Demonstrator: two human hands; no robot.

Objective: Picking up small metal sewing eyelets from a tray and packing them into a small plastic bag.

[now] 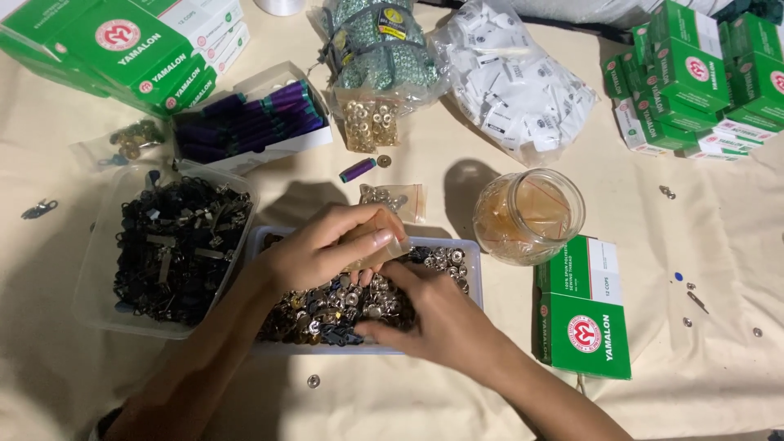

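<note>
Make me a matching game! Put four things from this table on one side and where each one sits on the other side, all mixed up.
Things:
1. glass jar
2. tub of black zipper pulls
3. purple thread spools
4. small clear bag

Places:
A. in an open white box at the top left
B. held in the left hand
C. right of the tray of metal snaps
D. left of the tray of metal snaps

Pairs: 1-C, 2-D, 3-A, 4-B

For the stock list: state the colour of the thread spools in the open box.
Purple thread spools, clearest in the head view.
</note>
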